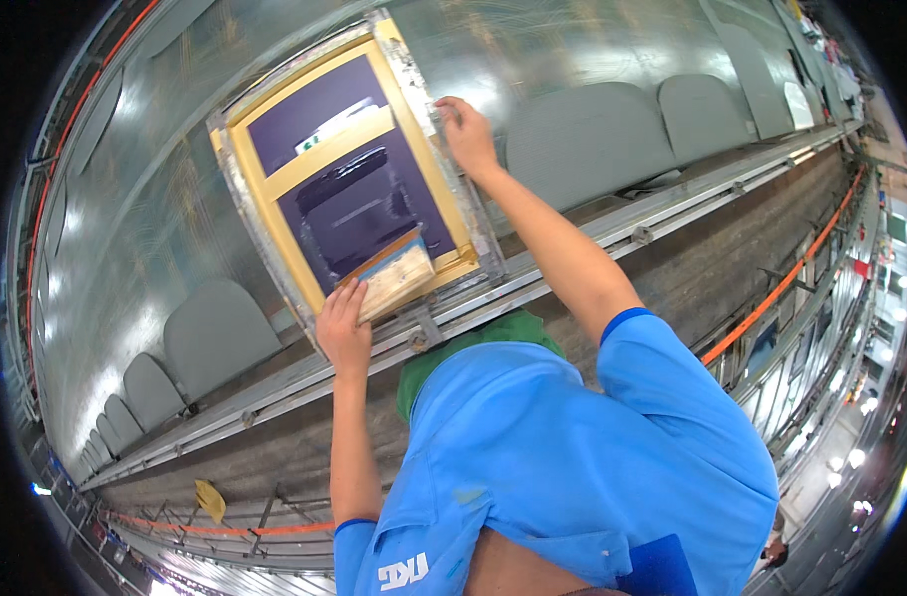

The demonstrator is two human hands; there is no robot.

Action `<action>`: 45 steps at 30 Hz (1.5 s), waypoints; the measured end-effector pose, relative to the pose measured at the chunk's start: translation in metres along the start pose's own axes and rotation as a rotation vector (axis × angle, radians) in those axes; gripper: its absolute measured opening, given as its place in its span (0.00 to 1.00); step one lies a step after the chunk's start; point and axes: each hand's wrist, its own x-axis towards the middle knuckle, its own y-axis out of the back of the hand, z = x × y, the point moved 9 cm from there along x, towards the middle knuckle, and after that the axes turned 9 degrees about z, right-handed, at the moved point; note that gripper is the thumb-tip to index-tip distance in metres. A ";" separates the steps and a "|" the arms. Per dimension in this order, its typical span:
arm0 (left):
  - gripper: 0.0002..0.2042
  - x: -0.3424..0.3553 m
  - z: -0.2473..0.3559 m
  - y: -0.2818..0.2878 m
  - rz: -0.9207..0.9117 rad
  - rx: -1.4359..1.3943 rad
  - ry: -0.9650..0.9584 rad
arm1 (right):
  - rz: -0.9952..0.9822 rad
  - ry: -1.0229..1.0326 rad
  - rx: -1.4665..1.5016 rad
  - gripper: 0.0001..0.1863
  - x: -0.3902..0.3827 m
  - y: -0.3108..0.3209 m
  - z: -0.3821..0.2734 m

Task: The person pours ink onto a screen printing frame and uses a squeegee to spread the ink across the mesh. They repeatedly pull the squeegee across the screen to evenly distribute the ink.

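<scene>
A screen-printing frame (pixel 405 79) lies on the long table in front of me. Its mesh is dark purple, edged with yellowish tape, and a tape strip (pixel 331 153) crosses it. Above that strip a pale patch with green marks shows. Dark wet ink (pixel 345 172) streaks the lower part of the mesh. My left hand (pixel 343 336) is closed around the left end of a wooden squeegee (pixel 399 281), which rests slantwise at the frame's near end. At the frame's right side, the curled fingers of my right hand (pixel 467 137) grip its outer edge.
Grey rounded flat pieces (pixel 591 142) lie along the table (pixel 612 45) on both sides of the frame. A metal rail (pixel 637 236) runs along the near edge, in front of my body. An orange pipe (pixel 786 283) and a yellow cloth (pixel 210 500) are beyond it.
</scene>
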 end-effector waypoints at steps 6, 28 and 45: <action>0.31 -0.019 -0.003 0.003 -0.028 0.015 -0.082 | 0.001 0.067 -0.107 0.16 0.006 -0.008 0.009; 0.23 0.092 -0.038 -0.030 0.000 0.006 -0.039 | -0.574 0.553 -0.336 0.27 -0.145 -0.042 -0.058; 0.30 0.016 -0.008 -0.017 0.009 -0.039 -0.034 | 0.022 0.157 -0.123 0.14 0.022 -0.001 0.009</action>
